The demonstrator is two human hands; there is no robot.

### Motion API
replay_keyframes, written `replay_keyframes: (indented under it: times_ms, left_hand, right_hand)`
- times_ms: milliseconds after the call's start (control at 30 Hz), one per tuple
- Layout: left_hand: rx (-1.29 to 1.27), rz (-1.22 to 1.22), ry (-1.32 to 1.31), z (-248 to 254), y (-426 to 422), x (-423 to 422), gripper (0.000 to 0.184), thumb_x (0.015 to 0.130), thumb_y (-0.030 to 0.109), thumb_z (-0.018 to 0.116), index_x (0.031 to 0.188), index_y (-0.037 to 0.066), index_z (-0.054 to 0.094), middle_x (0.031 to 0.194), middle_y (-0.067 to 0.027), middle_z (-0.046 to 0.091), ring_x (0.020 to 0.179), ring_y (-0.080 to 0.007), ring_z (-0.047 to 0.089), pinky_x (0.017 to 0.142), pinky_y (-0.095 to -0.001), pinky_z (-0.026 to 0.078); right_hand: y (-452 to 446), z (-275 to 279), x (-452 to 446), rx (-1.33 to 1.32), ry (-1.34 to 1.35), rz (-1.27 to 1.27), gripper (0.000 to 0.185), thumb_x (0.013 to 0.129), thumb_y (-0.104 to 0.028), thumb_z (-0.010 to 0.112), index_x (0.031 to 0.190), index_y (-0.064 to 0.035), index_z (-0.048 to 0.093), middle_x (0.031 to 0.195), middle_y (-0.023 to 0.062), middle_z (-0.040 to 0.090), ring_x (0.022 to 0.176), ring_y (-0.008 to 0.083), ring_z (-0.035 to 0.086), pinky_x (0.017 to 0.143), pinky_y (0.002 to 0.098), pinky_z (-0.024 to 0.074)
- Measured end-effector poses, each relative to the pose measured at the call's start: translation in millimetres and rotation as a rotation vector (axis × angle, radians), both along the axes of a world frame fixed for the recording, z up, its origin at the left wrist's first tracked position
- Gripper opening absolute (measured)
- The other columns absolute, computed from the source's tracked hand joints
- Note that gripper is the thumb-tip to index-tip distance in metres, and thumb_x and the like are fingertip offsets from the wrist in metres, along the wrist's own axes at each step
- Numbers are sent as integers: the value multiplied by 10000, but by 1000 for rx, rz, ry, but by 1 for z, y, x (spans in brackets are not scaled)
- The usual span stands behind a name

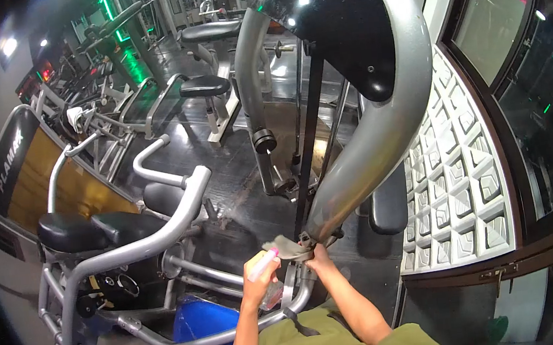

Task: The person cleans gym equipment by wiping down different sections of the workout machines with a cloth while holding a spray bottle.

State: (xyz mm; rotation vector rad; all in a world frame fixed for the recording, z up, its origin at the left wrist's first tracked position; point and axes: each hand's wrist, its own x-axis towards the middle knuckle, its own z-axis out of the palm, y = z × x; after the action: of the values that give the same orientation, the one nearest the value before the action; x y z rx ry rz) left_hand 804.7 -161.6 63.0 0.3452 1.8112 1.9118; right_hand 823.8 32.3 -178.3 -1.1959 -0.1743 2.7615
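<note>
My left hand (pixel 259 280) is wrapped round a spray bottle (pixel 272 297) with a clear body and a pink-and-white top. Just beyond its nozzle is a greyish cloth (pixel 290 249). My right hand (pixel 318 256) is closed on that cloth, at the lower end of the thick silver tube (pixel 356 175) of a gym machine. Its fingers are partly hidden by the cloth and the tube. A black belt (pixel 309 136) runs down the machine beside the tube.
On the left stands another machine with silver handlebars (pixel 163 236) and a black padded seat (pixel 72 232). Blue plastic-looking material (pixel 205 326) lies low at front left. A white patterned wall panel (pixel 458 188) is on the right. More benches and machines fill the background.
</note>
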Motion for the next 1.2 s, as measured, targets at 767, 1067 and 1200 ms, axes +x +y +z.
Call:
replay_keyframes:
  times_ms: [767, 1067, 1200]
  left_hand:
    - [-70, 32, -20, -28, -22, -6, 120, 905, 123, 665, 835, 33, 628, 659, 15, 575, 544, -52, 520, 519, -233, 407]
    - [-143, -37, 16, -38, -16, 0, 170, 897, 206, 700, 853, 55, 636, 652, 30, 555, 567, -45, 505, 530, -242, 406]
    - [-228, -88, 36, -44, -13, 10, 176, 878, 208, 708, 845, 50, 639, 656, 24, 556, 581, -48, 492, 539, -254, 403]
  right_hand:
    - [13, -7, 35, 240, -99, -29, 308, 1026, -221, 355, 1117, -39, 587, 957, 113, 667, 823, 272, 667, 726, 427, 566]
    - [17, -100, 17, 728, -533, -107, 260, 968, -117, 455, 1153, 30, 564, 1116, 143, 634, 870, 264, 677, 737, 406, 583]
    - [25, -30, 45, 573, -280, 176, 279, 1010, -149, 428, 1230, -32, 554, 1124, 117, 641, 990, 238, 648, 790, 361, 557]
